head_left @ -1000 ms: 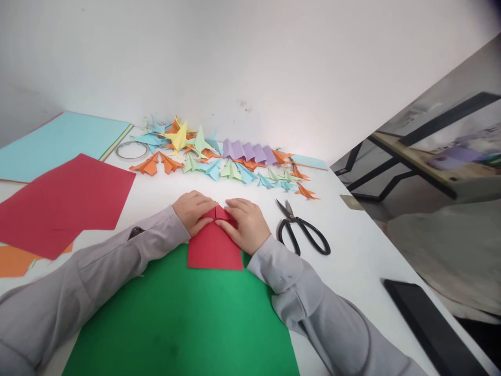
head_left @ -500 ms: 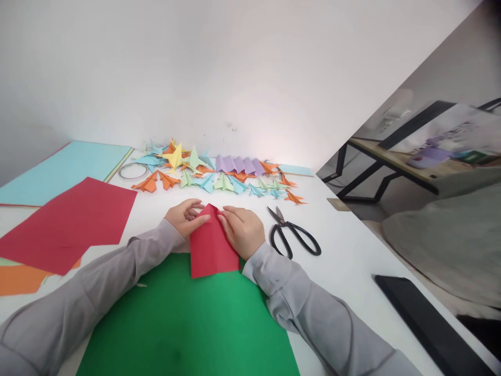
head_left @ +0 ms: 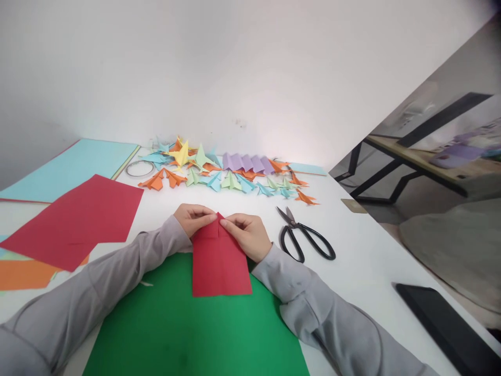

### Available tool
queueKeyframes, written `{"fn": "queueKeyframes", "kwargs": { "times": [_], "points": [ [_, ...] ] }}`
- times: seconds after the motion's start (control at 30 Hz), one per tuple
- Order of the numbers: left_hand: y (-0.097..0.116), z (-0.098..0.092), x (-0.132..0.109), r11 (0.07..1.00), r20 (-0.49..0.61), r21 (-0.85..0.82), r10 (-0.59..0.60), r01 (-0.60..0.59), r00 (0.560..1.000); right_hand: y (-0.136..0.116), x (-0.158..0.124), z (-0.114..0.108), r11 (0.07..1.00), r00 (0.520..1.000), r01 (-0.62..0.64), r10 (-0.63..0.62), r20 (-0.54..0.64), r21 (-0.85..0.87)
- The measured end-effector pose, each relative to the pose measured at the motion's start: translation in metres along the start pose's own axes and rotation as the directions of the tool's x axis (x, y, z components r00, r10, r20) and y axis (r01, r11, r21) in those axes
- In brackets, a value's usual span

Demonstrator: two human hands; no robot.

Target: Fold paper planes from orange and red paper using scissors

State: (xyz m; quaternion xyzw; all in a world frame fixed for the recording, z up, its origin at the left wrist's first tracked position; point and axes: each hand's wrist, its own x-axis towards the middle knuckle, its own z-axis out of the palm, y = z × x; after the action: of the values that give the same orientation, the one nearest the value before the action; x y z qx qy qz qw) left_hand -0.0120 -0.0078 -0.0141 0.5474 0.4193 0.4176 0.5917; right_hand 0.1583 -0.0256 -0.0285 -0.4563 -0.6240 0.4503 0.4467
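A small red sheet of paper (head_left: pixel 221 266) with a crease down its middle is held by its far end. My left hand (head_left: pixel 193 218) pinches the top left corner, where a flap is folded in toward the centre. On the other side of the peak, my right hand (head_left: pixel 248 235) pinches the top right edge, thumb on top. The two thumbs nearly meet at the pointed tip. Under the red paper lies a large green sheet (head_left: pixel 191 334), partly covered by my forearms.
Scissors with black handles (head_left: pixel 309 235) lie to the right, near a black flat device (head_left: pixel 442 324). Folded paper planes (head_left: pixel 230 181) and a purple pleated strip (head_left: pixel 248 163) line the wall. At left are a red sheet (head_left: pixel 82 219), blue sheets (head_left: pixel 90 159) and a wire coil (head_left: pixel 140 168).
The red paper has come down flatter toward me. A folded flap now shows at its top left, and both hands have closed in on the tip. The view has shifted slightly left.
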Motion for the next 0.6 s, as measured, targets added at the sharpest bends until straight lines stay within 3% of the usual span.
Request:
{"fn": "queueKeyframes", "kwargs": {
  "times": [0.17,0.33,0.6],
  "points": [
    [0.0036,0.0032,0.0023,0.997,-0.049,-0.043,-0.072,0.07,0.996,-0.0034,0.0003,-0.001,0.995,0.998,-0.067,0.066,0.009,0.071],
    [0.0052,0.0054,0.0006,1.0,-0.101,0.003,-0.018,0.018,0.995,-0.0044,0.0005,-0.0006,0.994,0.996,-0.091,0.089,0.029,0.066],
    [0.0027,0.0084,-0.0009,0.992,-0.099,0.125,0.039,-0.026,0.994,-0.0045,-0.0005,-0.0003,0.998,0.996,-0.054,0.056,0.065,-0.023]
  ]
}}
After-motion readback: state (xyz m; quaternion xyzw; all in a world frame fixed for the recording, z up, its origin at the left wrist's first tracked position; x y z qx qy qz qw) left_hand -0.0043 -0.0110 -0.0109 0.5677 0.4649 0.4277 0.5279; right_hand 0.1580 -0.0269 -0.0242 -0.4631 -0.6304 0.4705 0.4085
